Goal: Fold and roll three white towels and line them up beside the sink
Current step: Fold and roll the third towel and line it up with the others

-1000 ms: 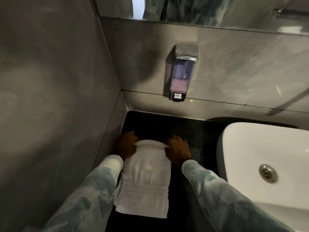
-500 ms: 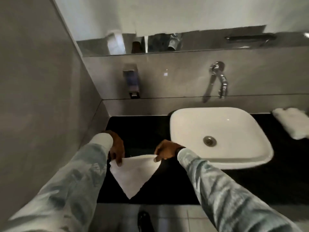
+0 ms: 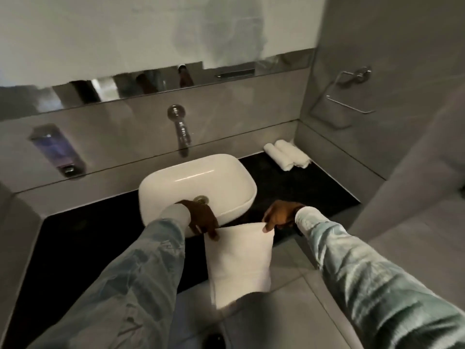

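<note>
Since 0.5 s ago the towel has gone from left of the sink to in front of its right edge, and it now hangs as a long folded panel rather than a triangle; view has swung right too, so the far right corner shows.

Left hand pinches the towel's top left corner, grip closed on the cloth w/ fingertips pointing down, hand overlapping the sink's front rim. Right hand pinches the top right corner, grip likewise closed on it. Top edge is stretched between the two hands; rest of the towel hangs down past the front edge of the black surface, lower end over the grey floor tiles.

Two rolled white towels lie side by side, touching, at the back right corner of the surface, well apart from the sink, against the wall.

Wall tap sits above the sink's back rim. Soap dispenser on the wall to the left. Metal holder on the right wall. Both sleeves pale, patterned.
</note>
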Motion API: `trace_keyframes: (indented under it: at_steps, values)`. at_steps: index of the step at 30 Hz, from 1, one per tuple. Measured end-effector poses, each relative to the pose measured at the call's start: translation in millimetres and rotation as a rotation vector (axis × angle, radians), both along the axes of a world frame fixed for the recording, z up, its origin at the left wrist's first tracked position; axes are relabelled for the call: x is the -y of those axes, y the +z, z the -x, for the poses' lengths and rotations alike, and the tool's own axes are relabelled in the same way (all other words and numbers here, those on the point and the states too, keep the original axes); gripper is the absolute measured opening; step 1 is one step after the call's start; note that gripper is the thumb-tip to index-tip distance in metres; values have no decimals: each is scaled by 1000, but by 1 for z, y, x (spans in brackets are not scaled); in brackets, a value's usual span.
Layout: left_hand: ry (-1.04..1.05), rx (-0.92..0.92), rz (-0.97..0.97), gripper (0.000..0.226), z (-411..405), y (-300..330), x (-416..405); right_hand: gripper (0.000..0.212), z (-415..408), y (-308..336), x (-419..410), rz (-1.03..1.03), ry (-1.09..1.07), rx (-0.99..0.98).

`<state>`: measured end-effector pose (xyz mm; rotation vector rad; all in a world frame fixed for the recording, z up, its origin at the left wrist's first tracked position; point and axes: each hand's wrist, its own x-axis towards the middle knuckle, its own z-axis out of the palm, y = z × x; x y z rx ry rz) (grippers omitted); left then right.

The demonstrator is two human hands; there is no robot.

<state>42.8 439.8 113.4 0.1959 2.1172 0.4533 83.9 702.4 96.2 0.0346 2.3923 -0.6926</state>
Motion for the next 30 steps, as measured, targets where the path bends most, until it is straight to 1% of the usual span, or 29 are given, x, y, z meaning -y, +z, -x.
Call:
trace_keyframes:
  at_steps: [3, 5, 10, 15, 17, 21, 24, 26, 28, 30]
  values:
    - [-108, -118, -33, 36, 12, -5, -60, 25, -4, -8, -60, 17, -152, -93]
    - [-187, -206, -67, 36, 27, -9, -96, 25, -2, -11, -95, -2, -239, -148]
    - [-229, -371, -171, 34, 81, -38, -159, 21, 24, -26, -162, 6, -398, -263]
    - [-249, -528, -222, 30, 150, -68, -219, 20, 79, -58, -213, 0, -473, -285]
    - [-288, -540, -224, 26, 177, -83, -241, 20, 99, -75, -230, 0, -509, -274]
    - [-318, -489, -241, 22, 236, -126, -280, 20, 146, -111, -261, 10, -542, -251]
    - [-351, -469, -235, 21, 276, -161, -303, 19, 178, -138, -283, -14, -515, -237]
    - [-390, -472, -232, 20, 292, -170, -318, 21, 195, -156, -297, -44, -505, -231]
    - [-413, -514, -233, 14, 301, -173, -330, 28, 210, -187, -316, -106, -514, -220]
    - [-383, -587, -274, 11, 311, -179, -343, 36, 226, -214, -336, -145, -515, -218]
